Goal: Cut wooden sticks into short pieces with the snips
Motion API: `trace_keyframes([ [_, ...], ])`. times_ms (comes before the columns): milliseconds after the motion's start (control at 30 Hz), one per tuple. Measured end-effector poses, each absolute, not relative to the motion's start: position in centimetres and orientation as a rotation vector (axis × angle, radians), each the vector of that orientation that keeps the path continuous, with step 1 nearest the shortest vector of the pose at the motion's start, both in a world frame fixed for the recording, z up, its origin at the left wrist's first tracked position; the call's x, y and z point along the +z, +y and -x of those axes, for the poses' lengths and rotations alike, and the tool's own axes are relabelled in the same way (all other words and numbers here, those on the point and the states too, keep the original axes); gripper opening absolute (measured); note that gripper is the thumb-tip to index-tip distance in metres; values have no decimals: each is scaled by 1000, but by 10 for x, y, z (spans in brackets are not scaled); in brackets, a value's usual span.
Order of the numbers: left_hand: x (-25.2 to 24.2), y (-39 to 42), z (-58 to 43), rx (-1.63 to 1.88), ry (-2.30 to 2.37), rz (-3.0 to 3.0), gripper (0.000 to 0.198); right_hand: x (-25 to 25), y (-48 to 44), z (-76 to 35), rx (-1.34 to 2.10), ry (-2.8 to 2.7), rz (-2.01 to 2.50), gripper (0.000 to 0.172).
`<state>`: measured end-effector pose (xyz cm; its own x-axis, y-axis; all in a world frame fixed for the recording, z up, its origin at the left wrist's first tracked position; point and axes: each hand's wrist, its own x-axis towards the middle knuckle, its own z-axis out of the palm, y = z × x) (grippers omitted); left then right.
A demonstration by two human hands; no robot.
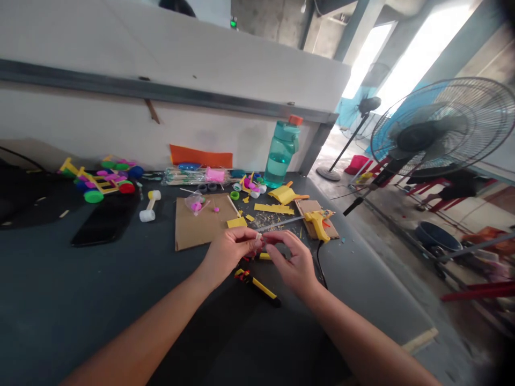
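Note:
My left hand (228, 253) is closed in a pinch on a small pale piece (258, 236), too small to name. Against it, the fingertips of my right hand (293, 261) are pinched together; what lies between them is hidden. Just below the hands lies a pair of yellow-and-black handled pliers or cutters (261, 287), and another yellow-handled tool (266, 256) shows partly between the hands. A yellow glue gun (318, 224) rests on a small cardboard piece (333, 231) right of my right hand. Beyond my left hand is a brown cardboard sheet (193, 233).
Yellow strips (274, 209) and scraps lie behind the hands. A teal water bottle (279, 153) stands near the back panel. To the left are a dark phone (107, 220), a white roller-like part (148, 214) and colourful wheeled models (100, 185). A fan (418, 136) stands right.

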<state>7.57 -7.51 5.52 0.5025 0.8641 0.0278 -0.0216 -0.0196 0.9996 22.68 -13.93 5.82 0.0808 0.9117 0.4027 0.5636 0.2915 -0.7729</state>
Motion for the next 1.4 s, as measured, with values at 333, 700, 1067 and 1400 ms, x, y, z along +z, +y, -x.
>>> trace_keyframes([
  [333, 41, -79, -78, 752, 884, -1572, 21, 38, -125, -226, 810, -1302, 1378, 13],
  [700, 37, -73, -72, 571, 654, -961, 22, 30, -114, -229, 1019, -836, 1251, 19],
  [1067, 36, -76, -77, 662, 747, -1028, 25, 34, -120, -219, 1241, -775, 1101, 23],
  [1400, 34, -77, -72, 558, 563, -988, 27, 39, -120, -226, 1437, -583, 1051, 20],
])
